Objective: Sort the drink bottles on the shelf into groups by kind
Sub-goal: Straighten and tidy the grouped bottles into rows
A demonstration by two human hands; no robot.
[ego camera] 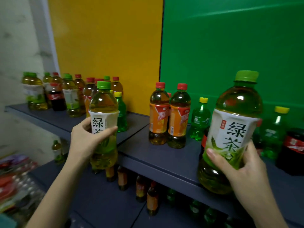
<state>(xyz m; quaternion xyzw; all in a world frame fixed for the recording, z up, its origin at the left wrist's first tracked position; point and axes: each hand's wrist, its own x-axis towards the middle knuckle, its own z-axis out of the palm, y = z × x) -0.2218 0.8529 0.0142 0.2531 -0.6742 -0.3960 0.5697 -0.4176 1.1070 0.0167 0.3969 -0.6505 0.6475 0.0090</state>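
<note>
A mixed cluster of bottles [65,94] is noted on the upper shelf [164,155] well to the left of the orange-labelled pair [169,119]; the view there is blurred, but green-capped tea, red-capped tea and one dark cola appear to be mingled. Nearer the pair, also to its left, the left green tea bottle [103,112] is held upright in front of the shelf edge by the left hand [87,140], the fingers curled round its label and the thumb laid across the front. A small green soda bottle [121,116] is seen just behind it. The pair itself stands upright, the two bottles touching. Just to its right a yellow-capped soda bottle [199,122] is recorded. Further right, the right green tea bottle [233,129] is gripped by the right hand [241,165], slightly tilted, off the shelf, thumb pressed on the label and fingers wrapped round the far side. Beyond it stand another green soda [274,134] and a cola bottle [292,150].
</note>
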